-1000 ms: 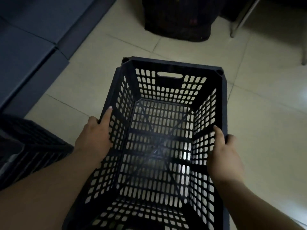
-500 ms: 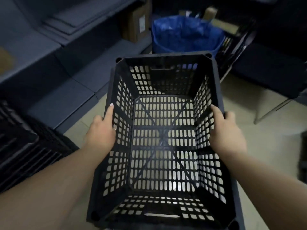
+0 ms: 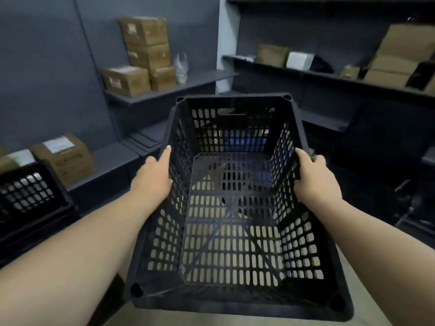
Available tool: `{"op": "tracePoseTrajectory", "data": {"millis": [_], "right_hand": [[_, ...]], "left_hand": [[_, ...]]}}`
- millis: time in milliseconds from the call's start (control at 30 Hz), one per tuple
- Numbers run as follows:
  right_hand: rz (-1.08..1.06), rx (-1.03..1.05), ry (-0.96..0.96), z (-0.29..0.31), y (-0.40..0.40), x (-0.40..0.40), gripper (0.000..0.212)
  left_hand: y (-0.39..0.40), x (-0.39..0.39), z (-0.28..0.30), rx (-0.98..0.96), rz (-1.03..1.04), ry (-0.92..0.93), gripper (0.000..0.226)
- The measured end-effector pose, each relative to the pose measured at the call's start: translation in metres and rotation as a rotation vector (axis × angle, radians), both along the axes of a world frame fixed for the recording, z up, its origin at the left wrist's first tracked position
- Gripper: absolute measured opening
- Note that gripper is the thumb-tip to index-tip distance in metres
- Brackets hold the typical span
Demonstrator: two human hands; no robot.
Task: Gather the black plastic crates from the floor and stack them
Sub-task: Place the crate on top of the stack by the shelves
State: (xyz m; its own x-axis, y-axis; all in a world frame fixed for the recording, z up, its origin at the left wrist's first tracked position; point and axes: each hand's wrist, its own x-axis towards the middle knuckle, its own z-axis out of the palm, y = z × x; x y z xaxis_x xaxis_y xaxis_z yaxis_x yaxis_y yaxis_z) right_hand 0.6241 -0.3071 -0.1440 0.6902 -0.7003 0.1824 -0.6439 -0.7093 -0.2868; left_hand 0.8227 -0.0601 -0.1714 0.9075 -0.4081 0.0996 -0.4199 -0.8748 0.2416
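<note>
A black slotted plastic crate (image 3: 231,236) fills the middle of the view, held up off the floor with its open top towards me. My left hand (image 3: 153,176) grips its left wall, fingers over the rim. My right hand (image 3: 314,176) grips the right wall the same way. The crate is empty. At the far left stands a second black crate (image 3: 28,196), stacked on dark crates below it, partly cut off by the frame edge.
Dark shelves line the left wall and the back wall, holding cardboard boxes (image 3: 146,55). Another cardboard box (image 3: 64,158) sits on the low ledge behind the left crate. Dark furniture (image 3: 386,161) stands at the right. Pale tiled floor (image 3: 367,285) shows below.
The crate has been lifted from the floor to chest height in both hands, and my view has swung upward from the tiles to the shelves and boxes.
</note>
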Motion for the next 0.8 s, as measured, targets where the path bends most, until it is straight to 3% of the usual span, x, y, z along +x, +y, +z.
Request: {"op": "tracePoseTrajectory", "data": {"millis": [400,800], "right_hand": [[0.114,-0.056,-0.031,0.068,0.080,0.104,0.081],[0.525,-0.119,-0.110,0.124,0.157,0.281,0.080]], "left_hand": [[0.113,0.080,0.085,0.017,0.050,-0.097,0.085],[0.246,0.137,0.140,-0.050,0.407,-0.230,0.081]]}}
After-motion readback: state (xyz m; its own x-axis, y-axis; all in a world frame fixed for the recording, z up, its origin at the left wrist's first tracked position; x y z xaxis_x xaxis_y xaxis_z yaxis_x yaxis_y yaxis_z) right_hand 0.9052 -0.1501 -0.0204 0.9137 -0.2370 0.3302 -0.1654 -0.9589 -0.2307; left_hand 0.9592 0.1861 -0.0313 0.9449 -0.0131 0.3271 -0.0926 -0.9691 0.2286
